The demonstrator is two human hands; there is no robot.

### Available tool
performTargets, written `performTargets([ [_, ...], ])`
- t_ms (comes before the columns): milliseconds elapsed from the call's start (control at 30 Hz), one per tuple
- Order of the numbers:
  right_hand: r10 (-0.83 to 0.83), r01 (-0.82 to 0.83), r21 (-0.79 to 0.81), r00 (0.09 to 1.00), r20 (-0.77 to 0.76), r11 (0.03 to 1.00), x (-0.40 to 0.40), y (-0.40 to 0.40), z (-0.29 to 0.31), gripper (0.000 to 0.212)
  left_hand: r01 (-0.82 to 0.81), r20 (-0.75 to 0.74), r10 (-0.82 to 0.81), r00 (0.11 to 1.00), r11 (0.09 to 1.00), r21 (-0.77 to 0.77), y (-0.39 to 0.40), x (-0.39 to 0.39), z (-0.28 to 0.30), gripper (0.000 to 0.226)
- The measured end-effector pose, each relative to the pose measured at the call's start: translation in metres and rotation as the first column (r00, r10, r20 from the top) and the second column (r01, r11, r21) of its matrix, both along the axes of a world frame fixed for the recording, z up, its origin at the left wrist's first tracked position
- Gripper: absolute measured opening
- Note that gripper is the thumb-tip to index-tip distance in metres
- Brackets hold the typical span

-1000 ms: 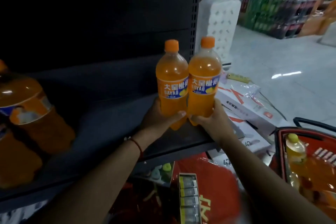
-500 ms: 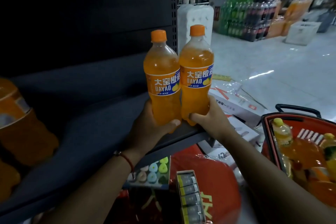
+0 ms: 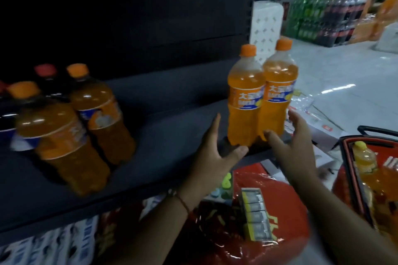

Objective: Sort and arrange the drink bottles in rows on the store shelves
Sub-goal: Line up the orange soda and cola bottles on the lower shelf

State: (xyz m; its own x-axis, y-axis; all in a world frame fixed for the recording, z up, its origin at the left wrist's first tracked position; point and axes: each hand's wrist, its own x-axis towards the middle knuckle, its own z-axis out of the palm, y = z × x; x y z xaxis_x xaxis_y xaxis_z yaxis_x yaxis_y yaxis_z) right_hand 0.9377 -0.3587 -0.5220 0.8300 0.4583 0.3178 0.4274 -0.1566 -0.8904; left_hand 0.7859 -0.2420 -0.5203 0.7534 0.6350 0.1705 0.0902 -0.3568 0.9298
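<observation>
Two orange soda bottles with orange caps stand side by side at the right end of the dark shelf [image 3: 150,135]: the left bottle [image 3: 244,101] and the right bottle [image 3: 279,92]. My left hand [image 3: 215,153] hovers just in front of the left bottle with fingers spread, holding nothing. My right hand [image 3: 295,144] is spread beside the base of the right bottle, also empty. Further left on the shelf stand other orange bottles [image 3: 64,135] and dark cola bottles [image 3: 46,79], blurred.
A red shopping basket [image 3: 353,170] with more orange bottles sits at the lower right. Below the shelf lie a red bag [image 3: 286,204] and a boxed pack [image 3: 255,213]. White cartons lie on the floor to the right; stacked drink packs [image 3: 323,6] stand far back.
Both hands have let go of the two orange bottles, which now stand on the shelf edge. The view has swung left, showing more bottles on the shelf.
</observation>
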Motion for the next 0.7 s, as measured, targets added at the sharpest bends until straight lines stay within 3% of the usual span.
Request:
performTargets([
  [67, 0.04, -0.041, 0.006, 0.989, 0.142, 0.999, -0.055, 0.015, 0.009, 0.062, -0.155, 0.025, 0.153, 0.988, 0.978, 0.142, 0.006, -0.054, 0.006, 0.075],
  [133, 0.166, -0.164, -0.024, 0.97, 0.176, 0.986, -0.103, 0.044, 0.011, 0.058, -0.306, 0.109, 0.291, 0.951, 0.937, 0.171, 0.017, -0.11, 0.012, 0.06],
  [233, 0.37, -0.377, -0.043, 0.921, -0.124, 0.925, -0.163, 0.097, 0.018, 0.057, -0.51, 0.251, 0.476, 0.843, 0.856, 0.091, 0.029, -0.189, 0.025, 0.033],
  [300, 0.459, -0.485, -0.081, 0.861, -0.221, 0.871, -0.192, 0.131, 0.025, 0.063, -0.59, 0.319, 0.567, 0.759, 0.807, -0.029, 0.041, -0.229, 0.026, 0.022],
  [367, 0.511, -0.544, -0.067, 0.818, -0.263, 0.836, -0.211, 0.164, 0.033, 0.071, -0.592, 0.294, 0.607, 0.738, 0.792, -0.149, 0.058, -0.247, 0.018, 0.03],
  [500, 0.559, -0.615, -0.041, 0.74, -0.374, 0.787, -0.223, 0.207, 0.039, 0.084, -0.552, 0.2, 0.554, 0.808, 0.831, -0.073, 0.092, -0.252, -0.005, 0.049],
  [567, 0.622, -0.674, -0.01, 0.687, -0.377, 0.738, -0.223, 0.22, 0.033, 0.077, -0.503, 0.129, 0.515, 0.848, 0.857, -0.113, 0.108, -0.256, -0.012, 0.053],
  [700, 0.677, -0.734, -0.032, 0.642, -0.36, 0.678, -0.225, 0.233, 0.021, 0.061, -0.494, -0.019, 0.495, 0.869, 0.869, 0.034, 0.126, -0.26, -0.028, 0.08],
])
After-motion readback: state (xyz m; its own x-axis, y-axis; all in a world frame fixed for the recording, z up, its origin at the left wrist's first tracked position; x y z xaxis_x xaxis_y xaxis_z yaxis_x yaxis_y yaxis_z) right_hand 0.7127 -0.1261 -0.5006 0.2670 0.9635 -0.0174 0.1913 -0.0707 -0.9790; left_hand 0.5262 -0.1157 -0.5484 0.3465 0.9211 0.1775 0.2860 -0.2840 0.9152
